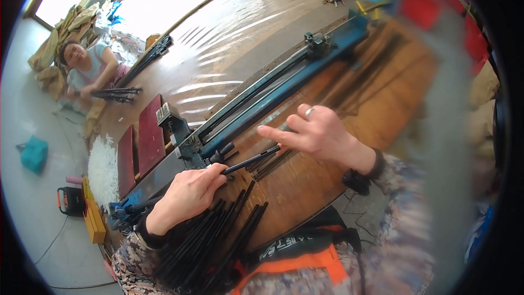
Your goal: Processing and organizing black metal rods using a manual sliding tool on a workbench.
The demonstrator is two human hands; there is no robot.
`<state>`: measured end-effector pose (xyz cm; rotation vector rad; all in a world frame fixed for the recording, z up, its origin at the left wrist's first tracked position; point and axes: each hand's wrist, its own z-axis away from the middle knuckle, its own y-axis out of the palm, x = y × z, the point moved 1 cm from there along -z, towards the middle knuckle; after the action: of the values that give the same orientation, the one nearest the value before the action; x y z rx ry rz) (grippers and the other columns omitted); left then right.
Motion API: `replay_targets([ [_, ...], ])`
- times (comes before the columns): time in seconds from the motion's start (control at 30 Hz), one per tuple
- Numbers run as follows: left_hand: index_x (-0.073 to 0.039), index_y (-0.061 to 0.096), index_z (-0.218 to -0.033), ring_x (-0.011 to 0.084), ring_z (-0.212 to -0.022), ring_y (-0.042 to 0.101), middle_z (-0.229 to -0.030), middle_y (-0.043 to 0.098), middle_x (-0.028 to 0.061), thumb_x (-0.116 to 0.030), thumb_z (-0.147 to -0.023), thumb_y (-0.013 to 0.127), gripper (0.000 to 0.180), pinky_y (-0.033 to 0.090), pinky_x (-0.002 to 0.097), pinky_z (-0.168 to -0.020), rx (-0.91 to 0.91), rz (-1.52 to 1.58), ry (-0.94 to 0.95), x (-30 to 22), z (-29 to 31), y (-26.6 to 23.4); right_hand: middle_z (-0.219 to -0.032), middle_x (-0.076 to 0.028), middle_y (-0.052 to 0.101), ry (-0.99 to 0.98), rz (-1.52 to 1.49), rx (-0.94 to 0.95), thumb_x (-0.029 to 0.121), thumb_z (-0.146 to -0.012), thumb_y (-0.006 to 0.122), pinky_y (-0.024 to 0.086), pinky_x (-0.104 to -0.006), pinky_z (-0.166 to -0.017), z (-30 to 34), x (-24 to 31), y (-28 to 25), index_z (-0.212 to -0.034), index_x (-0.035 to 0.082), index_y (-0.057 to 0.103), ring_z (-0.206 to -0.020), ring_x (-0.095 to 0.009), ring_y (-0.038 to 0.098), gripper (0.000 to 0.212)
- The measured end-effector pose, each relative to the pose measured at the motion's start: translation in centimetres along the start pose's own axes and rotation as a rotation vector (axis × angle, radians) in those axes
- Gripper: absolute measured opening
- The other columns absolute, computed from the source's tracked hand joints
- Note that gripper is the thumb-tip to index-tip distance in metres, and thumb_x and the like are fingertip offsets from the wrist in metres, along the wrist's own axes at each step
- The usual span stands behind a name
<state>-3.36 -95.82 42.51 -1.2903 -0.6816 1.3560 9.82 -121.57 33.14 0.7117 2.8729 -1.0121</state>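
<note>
My left hand (188, 194) is closed around a slim black tube (251, 161), which tilts up to the right across the front of a long blue metal fixture. Close to the tube's far end is my right hand (322, 134), with a ring on one finger. Its index finger points left above the tube, apart from it, and the other fingers are curled. Whether its thumb touches the tube end I cannot make out. Below my hands, several more black tubes (213, 235) lie in a loose bundle over my lap. Thin dark coil springs (275, 166) rest on the wooden table behind the held tube.
The blue fixture (273, 101) with its rails and clamps runs diagonally over the wooden table (376, 114). Dark red boards (150, 136) and a pile of white strips (102, 172) are at left. Another person (93, 68) sits at the far left near bundled black rods (117, 94).
</note>
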Motion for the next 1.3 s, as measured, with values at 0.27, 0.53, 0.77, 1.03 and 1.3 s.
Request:
replay_targets([
  [0.27,-0.006,0.058,-0.104,0.0375,-0.080,0.067,-0.084,0.066,0.0164,-0.012,-0.095,0.061,0.012,0.053,0.0477,-0.063,-0.254,-0.188,0.096,-0.2,-2.6,-2.0,-0.087,-0.002,0.065,0.138,-0.470,-0.214,0.034,-0.086,0.078,0.056,-0.0314,-0.062,-0.1,-3.8,2.9,-0.142,0.017,0.059,-0.073,-0.020,0.066,0.061],
  [0.53,-0.008,0.059,-0.111,0.0328,-0.081,0.062,-0.085,0.057,0.0120,-0.004,-0.087,0.061,0.024,0.051,0.0436,-0.068,-0.392,-0.324,0.300,1.2,-5.2,-1.4,-0.073,-0.008,0.066,0.358,-0.226,-0.110,0.025,-0.081,0.083,0.052,-0.0340,-0.056,5.9,-9.0,2.7,-0.116,0.009,0.072,-0.062,-0.026,0.064,0.041],
  [0.77,-0.007,0.057,-0.112,0.0337,-0.081,0.063,-0.084,0.057,0.0124,-0.008,-0.092,0.060,0.020,0.052,0.0442,-0.068,-0.340,-0.231,0.299,1.3,-5.8,-0.6,-0.072,-0.010,0.065,0.174,-0.372,-0.081,0.020,-0.081,0.082,0.053,-0.0378,-0.057,4.4,-8.5,4.1,-0.118,0.008,0.068,-0.061,-0.027,0.065,0.042],
  [1.03,-0.009,0.066,-0.116,0.0286,-0.073,0.059,-0.076,0.053,0.0099,-0.005,-0.086,0.067,0.031,0.049,0.0414,-0.064,-0.447,-0.343,0.220,1.5,-2.6,-3.0,-0.091,-0.004,0.068,0.335,-0.460,-0.139,0.023,-0.088,0.074,0.049,-0.0392,-0.085,-1.9,-0.6,2.4,-0.141,0.016,0.058,-0.095,-0.024,0.064,0.056],
  [1.3,-0.010,0.070,-0.116,0.0260,-0.072,0.054,-0.076,0.052,0.0070,-0.002,-0.081,0.069,0.036,0.046,0.0406,-0.064,-0.533,-0.456,0.212,1.7,0.7,-2.9,-0.071,0.000,0.057,0.133,-0.602,-0.382,0.009,-0.080,0.077,0.044,-0.0307,-0.052,-3.5,1.3,4.8,-0.116,0.014,0.076,-0.062,-0.016,0.055,0.036],
])
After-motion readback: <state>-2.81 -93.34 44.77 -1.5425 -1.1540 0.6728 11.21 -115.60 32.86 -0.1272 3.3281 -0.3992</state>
